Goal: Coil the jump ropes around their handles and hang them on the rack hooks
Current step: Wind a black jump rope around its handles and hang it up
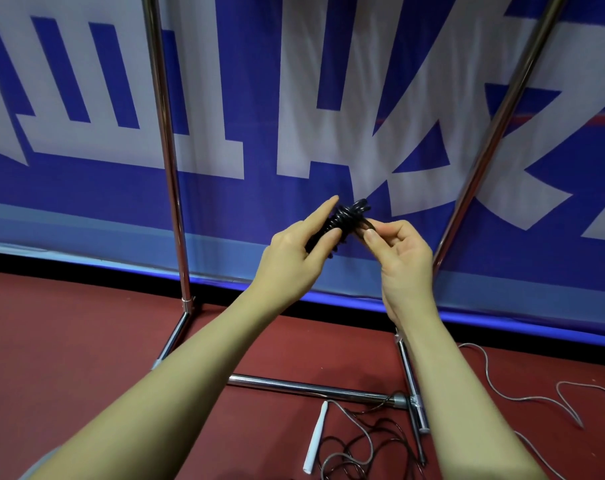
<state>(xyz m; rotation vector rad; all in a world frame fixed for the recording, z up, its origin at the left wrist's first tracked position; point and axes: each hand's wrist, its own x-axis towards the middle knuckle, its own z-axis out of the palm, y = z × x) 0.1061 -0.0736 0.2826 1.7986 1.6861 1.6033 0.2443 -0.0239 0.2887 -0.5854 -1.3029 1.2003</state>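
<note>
Mid-coil, by the look of it: winding nearly finished, loose end being tucked or tied off. Hanging not yet begun; no hooks visible here, only the chrome steel tube rack (169,168) with its uprights left and right and its floor bar near the bottom.

Left hand (296,251) raised at centre, forefinger stretched out straight, thumb and remaining fingers clasping the black coiled jump rope bundle (342,221) from the left side. Bundle held up in mid-air, in front of the blue-and-white printed banner (86,98), between the two uprights. Tight dark turns stacked round what seem to be the handles, a loop or two sticking out at the top; glossy, thin cord.

Right hand (396,252) just right of the bundle, fingertips pinching a strand of that same rope.

Next, probably: end pulled snug under a turn, grip kept firm to stop the coil springing loose.

Lower right, on the dark red floor (69,341): a white-handled dark rope (349,441) lying tangled, and further right a grey rope with white handle (536,398), both uncoiled.
</note>
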